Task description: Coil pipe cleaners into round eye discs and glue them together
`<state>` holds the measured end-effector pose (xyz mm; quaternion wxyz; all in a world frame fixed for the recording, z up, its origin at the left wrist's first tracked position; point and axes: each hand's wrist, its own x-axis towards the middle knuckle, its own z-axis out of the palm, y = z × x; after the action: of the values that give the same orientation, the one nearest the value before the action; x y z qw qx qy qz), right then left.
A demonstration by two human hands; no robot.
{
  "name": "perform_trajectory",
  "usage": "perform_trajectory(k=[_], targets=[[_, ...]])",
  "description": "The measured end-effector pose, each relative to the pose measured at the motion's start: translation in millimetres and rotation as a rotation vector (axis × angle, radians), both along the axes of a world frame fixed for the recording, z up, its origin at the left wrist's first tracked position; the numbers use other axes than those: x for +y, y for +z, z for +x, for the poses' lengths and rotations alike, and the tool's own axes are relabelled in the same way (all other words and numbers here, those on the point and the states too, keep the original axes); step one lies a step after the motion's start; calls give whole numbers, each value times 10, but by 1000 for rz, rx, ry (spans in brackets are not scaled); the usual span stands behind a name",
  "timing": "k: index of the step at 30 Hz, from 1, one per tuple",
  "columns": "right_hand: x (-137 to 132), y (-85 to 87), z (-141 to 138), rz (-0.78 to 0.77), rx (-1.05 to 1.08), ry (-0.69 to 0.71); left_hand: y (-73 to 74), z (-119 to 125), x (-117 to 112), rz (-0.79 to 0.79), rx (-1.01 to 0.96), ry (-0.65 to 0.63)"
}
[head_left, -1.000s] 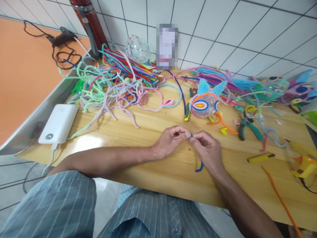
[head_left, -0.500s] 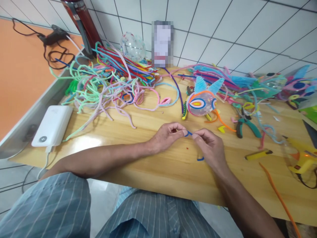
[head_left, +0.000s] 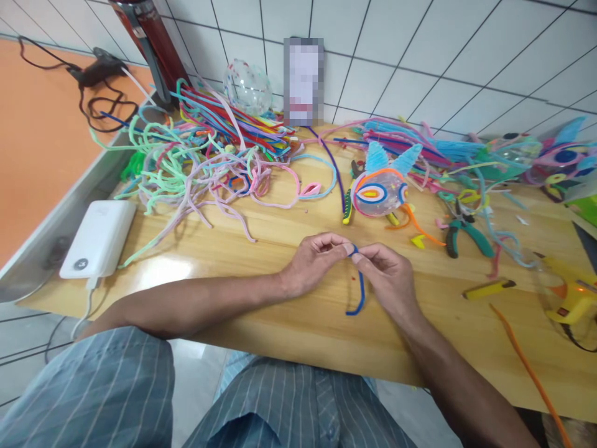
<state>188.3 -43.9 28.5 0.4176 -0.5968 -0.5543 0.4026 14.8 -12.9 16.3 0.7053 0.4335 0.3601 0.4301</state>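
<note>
A dark blue pipe cleaner [head_left: 362, 289] is pinched at its upper end between the fingertips of both hands, over the front middle of the table. Its upper end curls between the fingers, and its free tail hangs down and hooks to the left. My left hand [head_left: 317, 261] is closed on the curled end. My right hand [head_left: 387, 270] pinches the same pipe cleaner just beside it, the fingertips almost touching. Beyond the hands sits a clear ball [head_left: 377, 198] decorated with light blue ears, an orange band and ringed eyes.
Tangled pipe cleaners [head_left: 196, 162] cover the back left, near a white power bank [head_left: 97, 239] and a red flask [head_left: 152, 50]. A phone [head_left: 304, 81] leans on the tiled wall. At right lie teal-handled pliers [head_left: 469, 239], a yellow cutter [head_left: 488, 289] and a yellow glue gun [head_left: 571, 305].
The right hand has shifted slightly left, close against the left fingertips. The blue pipe cleaner's tail has swung left from under the right hand and now shows hanging between the hands.
</note>
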Motion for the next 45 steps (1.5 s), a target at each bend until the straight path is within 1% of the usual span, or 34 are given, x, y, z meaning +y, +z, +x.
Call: perform_trajectory(k=[5,8,11,13,17,20,22,25,28,31,35,38,42,45], targets=[[3,-4,-27,16,-9,-13,-12,19,-26,7,-8,27],[8,28,-27,26,-38,-26,-14,25,-32,-3,28,3],[21,71,-6,4,-63,-28,-10,12,6,-11,84,-91],[33,90,19,-29,-65,-11,-5,-10,61,10,119,-167],[53,95,68,-115,-60,58,-4,-67,199,144,190,-310],[63,88,92,-149,-68,106,-20,-94,269,255,262,-358],[66,89,105,-148,-69,119,-33,-101,285,281,287,-340],[69,99,122,-134,-84,103,-41,-99,277,217,264,-256],[65,98,129,-48,-116,61,-37,-87,248,129,199,-178],[49,71,120,42,-126,42,-37,-70,204,78,138,-121],[24,29,85,12,-106,21,-55,-40,140,65,89,-35],[18,9,50,-20,-63,1,-64,-18,105,28,73,1],[20,-12,17,-41,-14,-4,-53,7,69,-36,15,20],[18,-8,9,-43,8,-7,-24,15,32,-61,-1,11]])
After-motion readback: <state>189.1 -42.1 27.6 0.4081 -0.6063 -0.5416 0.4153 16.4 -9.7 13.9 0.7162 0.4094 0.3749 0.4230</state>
